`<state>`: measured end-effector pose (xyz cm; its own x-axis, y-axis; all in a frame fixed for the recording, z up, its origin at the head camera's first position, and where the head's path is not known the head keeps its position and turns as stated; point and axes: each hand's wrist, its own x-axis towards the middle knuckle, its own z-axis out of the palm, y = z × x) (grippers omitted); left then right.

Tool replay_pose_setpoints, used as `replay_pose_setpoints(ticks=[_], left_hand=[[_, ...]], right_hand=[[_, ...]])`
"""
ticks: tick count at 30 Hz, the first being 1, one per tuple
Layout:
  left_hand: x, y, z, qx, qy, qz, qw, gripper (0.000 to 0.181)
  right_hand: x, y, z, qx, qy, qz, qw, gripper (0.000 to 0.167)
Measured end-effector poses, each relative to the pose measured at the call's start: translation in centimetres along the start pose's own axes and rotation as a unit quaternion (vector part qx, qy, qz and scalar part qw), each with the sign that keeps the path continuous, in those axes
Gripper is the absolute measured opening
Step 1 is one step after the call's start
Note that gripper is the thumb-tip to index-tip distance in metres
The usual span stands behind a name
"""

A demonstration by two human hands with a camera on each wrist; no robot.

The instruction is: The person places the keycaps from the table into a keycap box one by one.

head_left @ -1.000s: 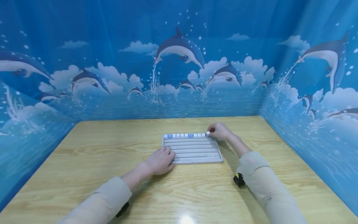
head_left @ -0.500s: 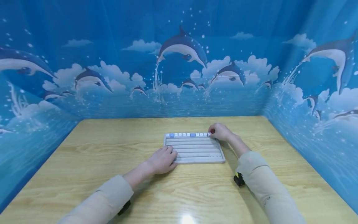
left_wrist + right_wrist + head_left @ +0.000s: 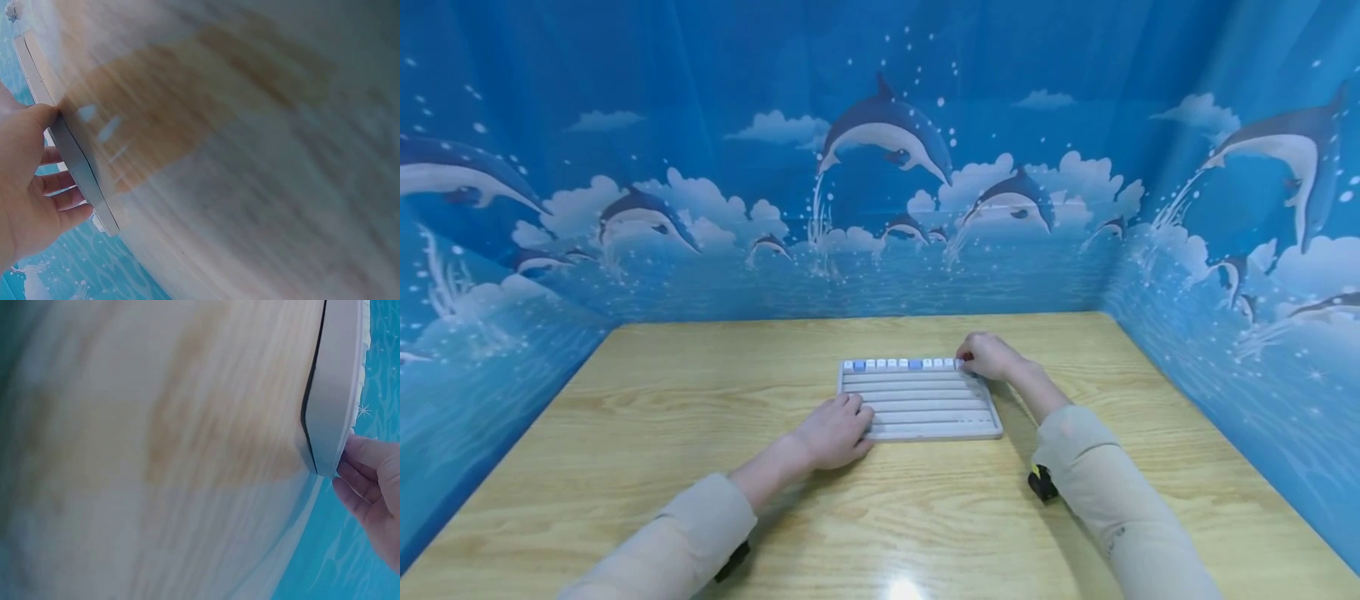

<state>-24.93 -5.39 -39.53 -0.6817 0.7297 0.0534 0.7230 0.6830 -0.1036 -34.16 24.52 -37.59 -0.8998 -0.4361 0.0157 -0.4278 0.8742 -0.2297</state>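
Observation:
A pale grey tray point(image 3: 925, 406) with several long grooves lies flat on the table. Along its far groove runs a row of small white keycaps point(image 3: 882, 364), with blue keycaps point(image 3: 915, 364) among them. My left hand point(image 3: 832, 432) holds the tray's near left part; in the left wrist view the thumb lies at its front edge and the fingers reach across its side. At the far right corner, my right hand point(image 3: 992, 358) pinches a white keycap point(image 3: 958, 364) at the row's end, mostly hidden by the fingers. The right wrist view shows the right-hand fingers point(image 3: 353, 494) beside the tray corner.
The wooden table point(image 3: 715, 367) ends at a blue dolphin-print curtain point(image 3: 745, 275) at the back and both sides. Black wrist devices point(image 3: 1042, 483) show below both sleeves. A light reflection lies near the table's front.
The keycap in my right fingers has gone from above the row's right end down into the groove, and the fingers now cover most of it. My left hand stays on the tray.

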Motion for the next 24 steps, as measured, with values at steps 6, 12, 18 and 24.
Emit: replay_pose_setpoints(ticks=[6, 12, 18, 24], left_hand=[[0.0, 0.1, 0.1, -0.001, 0.001, 0.001, 1.0000, 0.026], [0.1, 0.1, 0.2, -0.003, -0.001, -0.003, 1.0000, 0.025], [0.1, 0.1, 0.1, -0.011, -0.004, -0.006, 0.9999, 0.025], [0.0, 0.1, -0.1, -0.014, -0.004, -0.005, 0.9999, 0.025]], right_hand=[[0.1, -0.1, 0.0, 0.004, -0.006, 0.006, 1.0000, 0.017], [0.1, 0.0, 0.0, 0.014, -0.007, 0.011, 0.9998, 0.022], [-0.4, 0.6, -0.4, 0.028, 0.009, 0.011, 0.9995, 0.033], [-1.5, 1.2, -1.6, 0.043, 0.015, 0.005, 0.9989, 0.032]])
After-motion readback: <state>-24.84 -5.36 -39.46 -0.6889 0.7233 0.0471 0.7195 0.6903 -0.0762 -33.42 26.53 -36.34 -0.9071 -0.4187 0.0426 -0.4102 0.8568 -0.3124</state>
